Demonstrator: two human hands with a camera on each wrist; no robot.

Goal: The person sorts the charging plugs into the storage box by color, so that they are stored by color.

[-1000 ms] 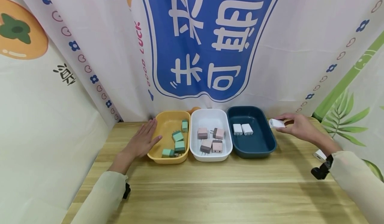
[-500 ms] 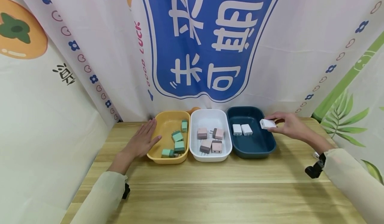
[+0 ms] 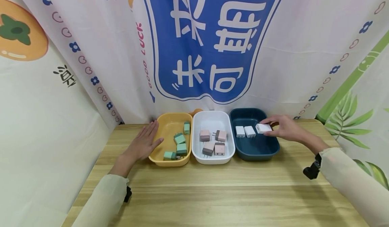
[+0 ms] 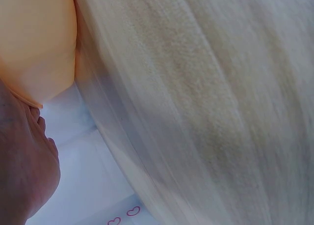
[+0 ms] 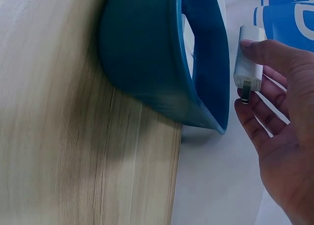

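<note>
My right hand (image 3: 285, 128) pinches a white charger plug (image 3: 263, 128) between thumb and fingers, over the right side of the dark blue bin (image 3: 258, 152). In the right wrist view the plug (image 5: 248, 61) has its metal prongs showing, apart from the bin's rim. Two more white charger plugs (image 3: 244, 131) lie inside that bin. With fingers straight, my left hand (image 3: 143, 144) rests against the left rim of the yellow bin (image 3: 165, 119), which holds several green charger plugs (image 3: 181, 148). Only part of the left hand (image 4: 29, 161) appears in the left wrist view.
Between the yellow and blue bins stands a white bin (image 3: 212, 117) with several pink and grey charger plugs (image 3: 208, 148). All three bins sit side by side near the back of the wooden table (image 3: 206, 193). A printed curtain (image 3: 297, 51) hangs behind them.
My right hand has carried the white charger plug leftward, from beyond the blue bin's right rim to above its inside. My left hand stays on the yellow bin's rim.
</note>
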